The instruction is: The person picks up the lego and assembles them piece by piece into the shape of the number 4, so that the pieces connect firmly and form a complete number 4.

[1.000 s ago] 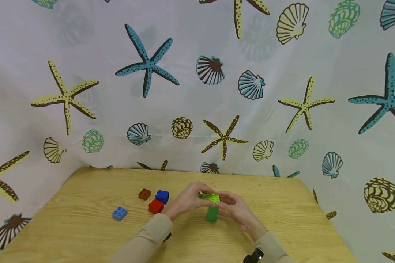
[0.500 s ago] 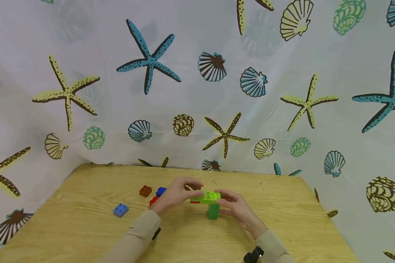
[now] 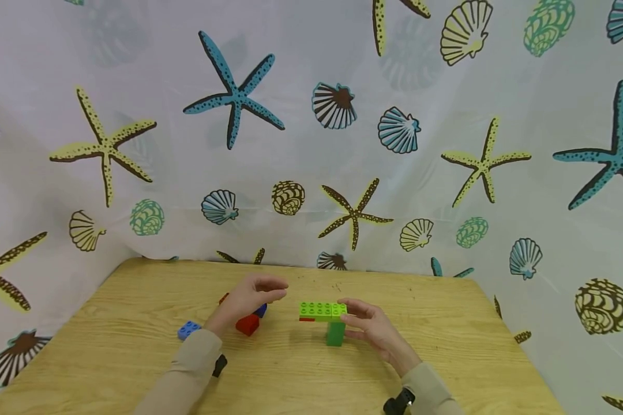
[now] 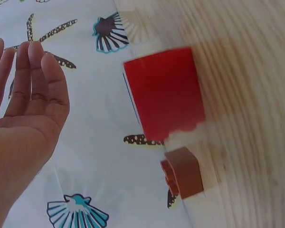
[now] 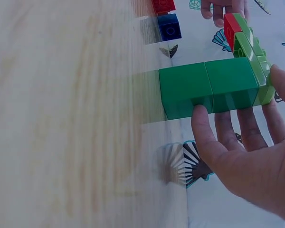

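Two green toy building blocks (image 5: 209,88) stand stacked upright on the table. Across their top lies a light green row of studded bricks (image 3: 316,311), jutting out to the left, with a red brick (image 5: 232,32) under the overhanging end. My right hand (image 3: 371,328) holds this structure from the right, thumb at the light green top and fingers against the green side. Over the loose bricks at the left hovers my left hand (image 3: 249,300), fingers loosely bent and nothing in them. Below it are a red block (image 3: 247,324) and a dark blue block (image 3: 261,310), partly hidden.
A brown brick (image 4: 183,173) lies behind the red block, mostly hidden by the left hand in the head view. Farther left is a light blue brick (image 3: 188,330). A curtain printed with sea shells and starfish (image 3: 353,213) hangs around the wooden table (image 3: 446,328).
My left hand has let go of the light green row's left end and moved left over the loose bricks. My right hand has stayed at the green stack.
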Available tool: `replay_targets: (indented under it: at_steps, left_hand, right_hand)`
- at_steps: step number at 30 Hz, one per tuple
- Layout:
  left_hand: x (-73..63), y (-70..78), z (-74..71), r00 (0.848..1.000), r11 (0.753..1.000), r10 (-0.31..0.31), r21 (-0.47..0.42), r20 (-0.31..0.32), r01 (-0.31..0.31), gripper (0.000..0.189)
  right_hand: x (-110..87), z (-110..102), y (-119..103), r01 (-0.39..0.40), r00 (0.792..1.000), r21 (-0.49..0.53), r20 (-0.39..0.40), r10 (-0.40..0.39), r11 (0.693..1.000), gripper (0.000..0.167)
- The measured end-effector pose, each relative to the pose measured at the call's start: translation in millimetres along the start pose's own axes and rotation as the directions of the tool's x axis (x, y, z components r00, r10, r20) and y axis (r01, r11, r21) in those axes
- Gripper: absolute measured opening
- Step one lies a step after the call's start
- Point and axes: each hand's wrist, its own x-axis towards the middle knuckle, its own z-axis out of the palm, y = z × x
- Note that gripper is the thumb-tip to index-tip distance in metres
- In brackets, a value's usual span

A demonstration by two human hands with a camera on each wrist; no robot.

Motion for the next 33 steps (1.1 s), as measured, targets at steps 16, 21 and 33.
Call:
replay_targets:
  at_steps: [16,21,33]
  left_hand:
    - [-4.8,-28.1,-23.4,0.997,0.993,-0.023,0.114,-0.073,0.031,0.027]
    - [-1.6,-35.3,-23.3,0.997,0.968,-0.04,0.243,-0.059,0.053,0.029]
    - [5.7,-43.8,-24.7,0.988,0.96,-0.153,0.241,0.017,0.145,0.035]
  right_hand:
    - [2.7,-0.9,3.0,0.001,1.0,-0.008,-0.01,-0.001,1.0,0.056]
    - [2.4,-0.7,1.9,-0.001,1.0,-0.011,-0.004,0.001,1.0,0.06]
    - [2.8,-2.0,2.5,0.0,1.0,-0.004,0.002,0.0,1.0,0.062]
